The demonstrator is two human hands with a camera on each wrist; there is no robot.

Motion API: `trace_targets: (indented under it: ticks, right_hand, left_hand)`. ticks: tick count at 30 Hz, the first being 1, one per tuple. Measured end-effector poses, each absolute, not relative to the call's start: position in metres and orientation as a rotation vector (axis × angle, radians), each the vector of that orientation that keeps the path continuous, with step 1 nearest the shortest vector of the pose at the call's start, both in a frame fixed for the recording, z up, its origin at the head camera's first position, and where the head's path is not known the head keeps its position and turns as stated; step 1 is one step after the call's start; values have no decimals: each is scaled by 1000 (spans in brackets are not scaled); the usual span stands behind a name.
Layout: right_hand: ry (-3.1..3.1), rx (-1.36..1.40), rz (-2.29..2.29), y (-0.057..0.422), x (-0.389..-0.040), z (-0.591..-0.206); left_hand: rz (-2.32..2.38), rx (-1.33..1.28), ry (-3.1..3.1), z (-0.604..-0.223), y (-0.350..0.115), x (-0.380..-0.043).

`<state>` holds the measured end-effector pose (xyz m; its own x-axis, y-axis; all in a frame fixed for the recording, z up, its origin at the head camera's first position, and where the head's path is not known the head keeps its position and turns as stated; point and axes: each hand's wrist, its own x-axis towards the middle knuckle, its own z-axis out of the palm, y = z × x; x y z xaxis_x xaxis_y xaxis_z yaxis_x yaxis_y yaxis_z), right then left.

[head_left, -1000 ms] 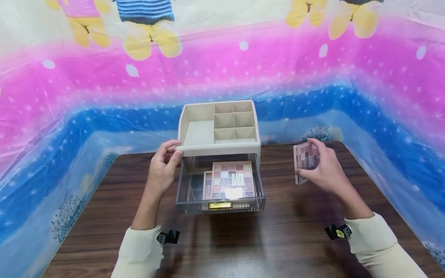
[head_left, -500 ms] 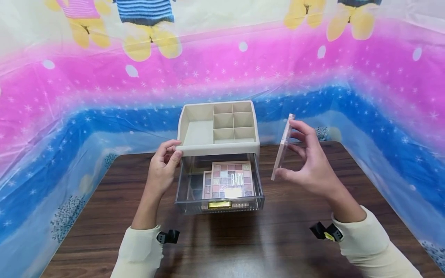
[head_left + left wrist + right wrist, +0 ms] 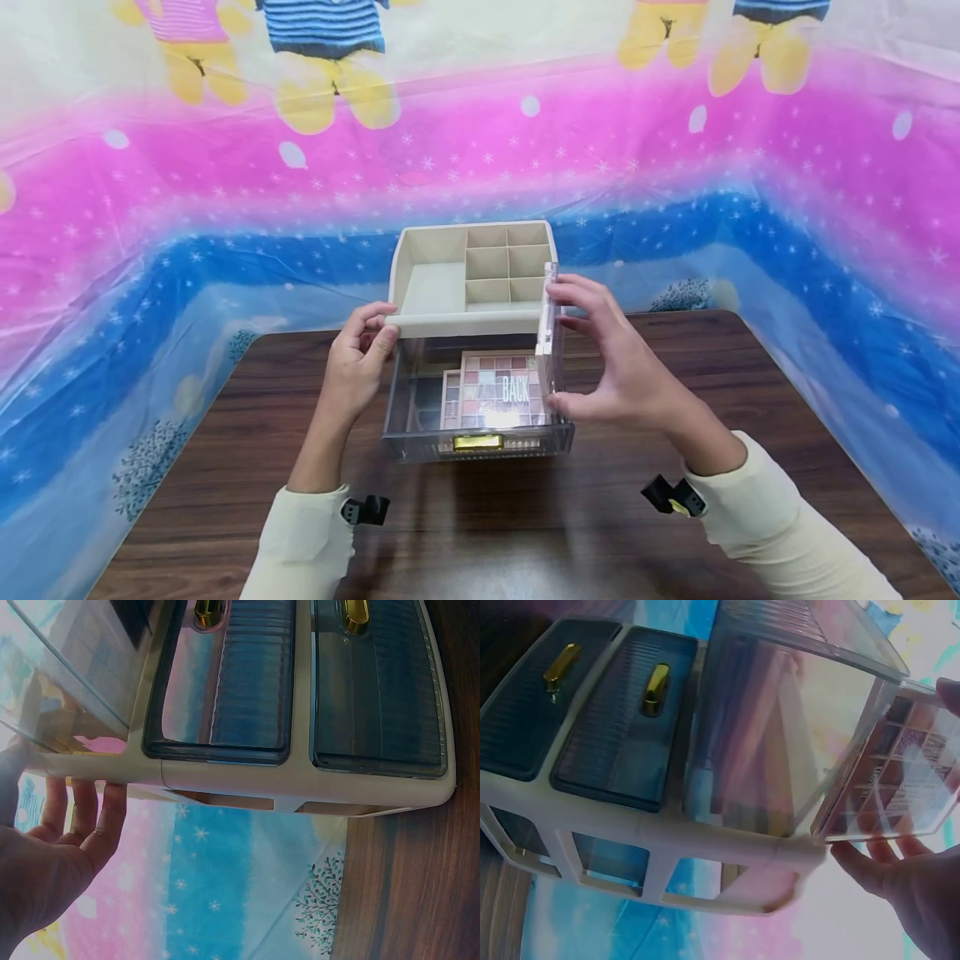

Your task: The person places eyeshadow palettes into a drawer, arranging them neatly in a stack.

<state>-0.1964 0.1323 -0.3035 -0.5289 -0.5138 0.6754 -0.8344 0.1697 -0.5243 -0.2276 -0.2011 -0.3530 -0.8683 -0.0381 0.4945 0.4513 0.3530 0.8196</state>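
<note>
A cream drawer organizer stands on the table, its clear top drawer pulled out. My left hand grips the organizer's front left corner, thumb in front and fingers along the side. Between the thumb and fingers of my right hand is a clear-lidded eyeshadow palette, held on edge at the drawer's right side. Its coloured pans show in the right wrist view, where the palette is beside the open drawer. Inside the drawer lies an eyeshadow palette marked BACK, partly over a smaller palette.
Two lower drawers with gold handles are closed. The organizer's top has one large compartment and several small ones. Dark wood table extends around it, and a printed pink and blue cloth hangs behind.
My right hand has carried the palette leftward from the right of the table to the drawer's right side, turning it edge-on. The left hand keeps its grip on the organizer.
</note>
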Motion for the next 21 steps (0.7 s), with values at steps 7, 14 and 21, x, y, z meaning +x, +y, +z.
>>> trace_targets:
  ticks: [7, 14, 21]
  right_hand:
    - [-2242, 1346, 1059, 129, -198, -305]
    - [-2297, 1472, 872, 124, -200, -305]
    - [-2275, 1427, 860, 126, -195, -305]
  left_hand:
    - [-1516, -360, -2206, -353, -201, -228]
    - [-1533, -350, -2209, -353, -200, -227]
    - [-1534, -351, -2194, -353, -201, -227]
